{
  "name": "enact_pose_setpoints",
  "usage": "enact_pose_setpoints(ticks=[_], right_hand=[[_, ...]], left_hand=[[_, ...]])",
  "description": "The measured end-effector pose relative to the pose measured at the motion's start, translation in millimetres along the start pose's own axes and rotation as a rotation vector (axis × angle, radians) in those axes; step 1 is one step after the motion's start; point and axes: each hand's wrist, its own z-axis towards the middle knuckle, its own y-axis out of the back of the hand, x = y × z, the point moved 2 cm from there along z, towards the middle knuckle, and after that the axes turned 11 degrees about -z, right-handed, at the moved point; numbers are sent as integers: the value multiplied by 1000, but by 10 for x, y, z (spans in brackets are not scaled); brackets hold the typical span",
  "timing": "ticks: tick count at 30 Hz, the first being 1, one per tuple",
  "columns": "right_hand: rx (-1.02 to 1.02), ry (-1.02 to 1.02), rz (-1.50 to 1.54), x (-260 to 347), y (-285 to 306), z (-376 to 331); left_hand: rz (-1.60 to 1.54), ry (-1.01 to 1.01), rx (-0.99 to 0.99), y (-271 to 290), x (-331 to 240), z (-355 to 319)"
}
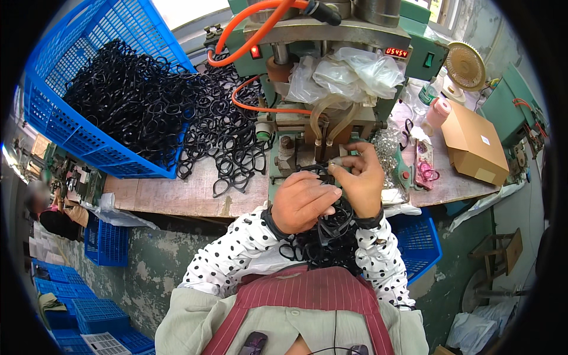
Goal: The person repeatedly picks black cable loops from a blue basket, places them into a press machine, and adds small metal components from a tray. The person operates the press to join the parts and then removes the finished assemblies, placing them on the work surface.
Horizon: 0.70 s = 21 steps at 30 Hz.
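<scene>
Black plastic forms the thin eyeglass frame (321,169) at the front of the green-and-grey metal press (337,34), just below two bent, yellowish translucent tubes (350,121). Its visible long axis runs roughly left to right across you; your fingers cover part of it, so which way its front faces cannot be told. Your right hand (362,180) pinches its right end between thumb and forefinger. Your left hand (303,201) curls at its near side, grip hidden: I cannot tell whether it holds.

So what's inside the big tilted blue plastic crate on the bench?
A tangled heap of black eyeglass frames lies in the blue plastic crate; its floor and anything beneath the heap are covered.
</scene>
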Motion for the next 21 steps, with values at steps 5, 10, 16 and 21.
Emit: enact_pose_setpoints(ticks=[5, 10, 16, 21], right_hand=[[-19, 4, -42, 14, -31, 26], [-53, 86, 20, 3, -180, 147], [-123, 28, -3, -58, -52, 152], [-484, 61, -824, -1040, 694, 406]], left_hand=[[-51, -19, 24, -15, 27, -68], [-87, -102, 69, -14, -80, -127], [-175, -123, 218, 10, -19, 3], [-191, -121, 272, -81, 172, -75]])
